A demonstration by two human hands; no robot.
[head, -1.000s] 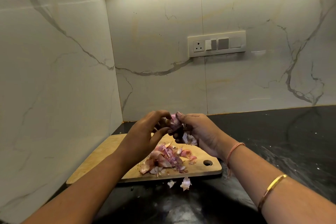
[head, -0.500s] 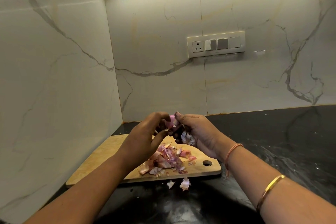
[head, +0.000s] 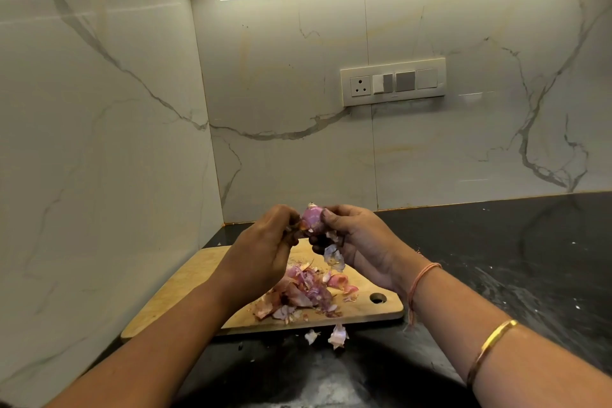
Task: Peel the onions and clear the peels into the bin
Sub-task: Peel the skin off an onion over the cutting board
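Small pink onion (head: 313, 220), pinched between our left hand (head: 261, 252) and right hand (head: 359, 242) — slick, light, its papery skin (head: 332, 257) tears easily — we'd grip the ends.

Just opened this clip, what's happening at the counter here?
A person is peeling a small purple onion, gripped between the left hand and the right hand above a wooden cutting board. A pile of peels lies on the board, and a few scraps sit on the black counter.
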